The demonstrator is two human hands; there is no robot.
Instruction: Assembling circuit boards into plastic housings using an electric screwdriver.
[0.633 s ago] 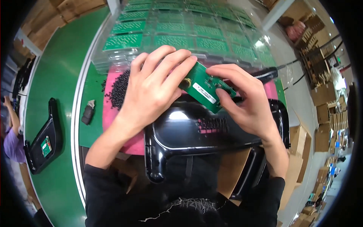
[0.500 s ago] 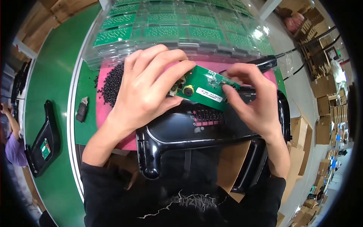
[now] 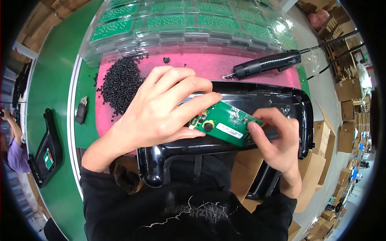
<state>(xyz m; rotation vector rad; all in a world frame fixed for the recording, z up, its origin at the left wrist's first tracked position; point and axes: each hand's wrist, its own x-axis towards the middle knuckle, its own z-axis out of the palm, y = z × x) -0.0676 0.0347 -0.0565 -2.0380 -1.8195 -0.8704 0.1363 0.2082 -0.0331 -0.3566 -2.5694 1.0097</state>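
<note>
Between my two hands is a green circuit board (image 3: 225, 120) with a white label and a round black-and-yellow part. My left hand (image 3: 165, 106) pinches its left end, thumb below and fingers above. The right end is pinched by my right hand (image 3: 277, 136), its fingertips at the board's edge. Directly under the board lies a glossy black plastic housing (image 3: 257, 94), whose middle the board and my hands hide. It rests on a pink mat (image 3: 209, 60) and juts over the near table edge.
A heap of small black screws (image 3: 120, 84) is on the mat's left. A black electric screwdriver (image 3: 267, 65) lies at the back right. Clear trays of green boards (image 3: 177, 24) stand behind. Left, another black housing (image 3: 46, 154) sits on a green table beside a person's arm (image 3: 15, 130).
Both hands have brought the board nearer to me and lower over the housing, still pinched at both ends. More of the mat and the electric screwdriver now shows.
</note>
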